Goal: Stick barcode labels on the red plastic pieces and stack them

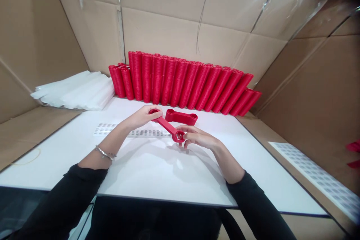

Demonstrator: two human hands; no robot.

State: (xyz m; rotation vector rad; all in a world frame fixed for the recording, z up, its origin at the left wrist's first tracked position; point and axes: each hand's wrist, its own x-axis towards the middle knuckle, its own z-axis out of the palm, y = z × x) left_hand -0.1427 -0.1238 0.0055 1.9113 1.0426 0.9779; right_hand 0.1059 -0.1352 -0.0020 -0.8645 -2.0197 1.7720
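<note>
Above the white tabletop (157, 176), my left hand (146, 116) is closed round the upper left ring of a red plastic link (167, 124) with a round ring at each end. The link slants down to the right. My right hand (198, 137) holds its lower ring, with fingertips at the opening and other fingers beneath. A second red link (182, 117) of like shape lies on the table just behind. Under the held link runs a strip of printed labels (149, 133), partly covered by my left forearm.
Tall stacks of red ringed parts (168, 82) line the back of the table. White plastic bags (75, 90) are piled at the left rear. A sheet of labels (315, 176) lies along the right edge. Cardboard walls (168, 22) enclose the back and sides.
</note>
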